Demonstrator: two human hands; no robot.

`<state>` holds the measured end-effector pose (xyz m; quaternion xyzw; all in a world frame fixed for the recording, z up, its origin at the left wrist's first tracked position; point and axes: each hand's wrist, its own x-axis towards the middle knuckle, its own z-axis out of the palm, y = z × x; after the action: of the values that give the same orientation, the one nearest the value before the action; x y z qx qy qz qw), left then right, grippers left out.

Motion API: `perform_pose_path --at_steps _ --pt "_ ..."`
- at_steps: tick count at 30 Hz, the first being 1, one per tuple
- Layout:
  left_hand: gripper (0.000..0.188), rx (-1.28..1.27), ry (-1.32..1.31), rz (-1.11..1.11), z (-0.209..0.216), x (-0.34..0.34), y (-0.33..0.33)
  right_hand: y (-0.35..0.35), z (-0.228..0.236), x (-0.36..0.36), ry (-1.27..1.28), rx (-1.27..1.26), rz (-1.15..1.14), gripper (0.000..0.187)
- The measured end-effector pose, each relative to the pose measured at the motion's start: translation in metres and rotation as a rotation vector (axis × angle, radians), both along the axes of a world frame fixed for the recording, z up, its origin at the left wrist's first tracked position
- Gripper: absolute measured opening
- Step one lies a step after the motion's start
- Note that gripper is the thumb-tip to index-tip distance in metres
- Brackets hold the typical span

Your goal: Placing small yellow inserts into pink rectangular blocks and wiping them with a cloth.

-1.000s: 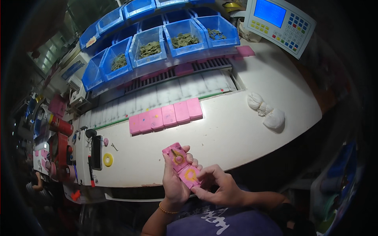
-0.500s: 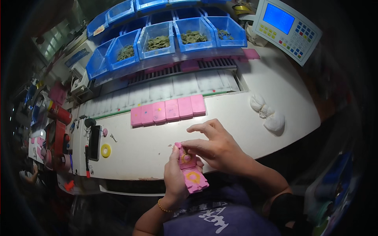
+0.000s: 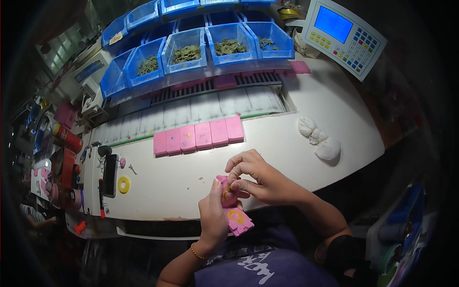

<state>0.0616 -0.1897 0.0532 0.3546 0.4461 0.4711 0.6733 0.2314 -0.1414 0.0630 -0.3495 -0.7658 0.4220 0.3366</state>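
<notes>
My left hand (image 3: 213,213) is wrapped round an opened pink rubber mould (image 3: 239,222), held above the table's front edge. The mould's two halves hang together like a book, and yellow ring-shaped marks show on its inner faces. Over the upper half, my right hand (image 3: 260,179) has its thumb and fingertips brought together at the ring-shaped cavity. Whatever small thing these fingertips pinch is hidden by the fingers. Beyond the hands, several closed pink moulds (image 3: 203,135) lie side by side in a row, some with small coloured dots.
Blue bins (image 3: 186,52) with small green pieces stand at the back. A control panel (image 3: 339,36) rises at far right, near a knotted white cloth pouch (image 3: 327,148). On the left lie a black phone (image 3: 110,177), a yellow ring (image 3: 123,185) and a red-and-black marker (image 3: 101,198).
My right hand's fingers have drawn together and moved down onto the mould's upper half. My left hand still holds the mould. The whole view has shifted slightly.
</notes>
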Motion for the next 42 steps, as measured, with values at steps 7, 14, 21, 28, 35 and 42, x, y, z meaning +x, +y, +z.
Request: perform_pose_path --at_steps 7,14,21,28,35,42 --pt "0.048 0.01 0.003 0.005 -0.003 0.001 0.0 -0.001 -0.001 0.005 0.011 -0.015 0.025 0.007" --pt "0.048 0.027 0.062 0.012 -0.003 0.002 -0.001 -0.003 -0.004 0.006 0.04 0.039 -0.011 0.009" --pt "0.048 0.033 0.068 0.001 -0.009 0.001 -0.004 -0.004 0.0 0.009 -0.112 0.151 -0.029 0.01" --pt "0.047 0.017 0.069 -0.008 -0.012 0.001 -0.005 -0.005 -0.001 0.009 -0.131 0.231 0.003 0.011" --pt "0.047 0.007 0.047 -0.013 -0.013 0.002 -0.005 -0.007 -0.007 0.007 -0.121 0.222 -0.009 0.012" --pt "0.046 0.016 0.052 -0.001 -0.015 0.003 -0.005 -0.008 -0.007 0.008 -0.154 0.266 -0.017 0.012"
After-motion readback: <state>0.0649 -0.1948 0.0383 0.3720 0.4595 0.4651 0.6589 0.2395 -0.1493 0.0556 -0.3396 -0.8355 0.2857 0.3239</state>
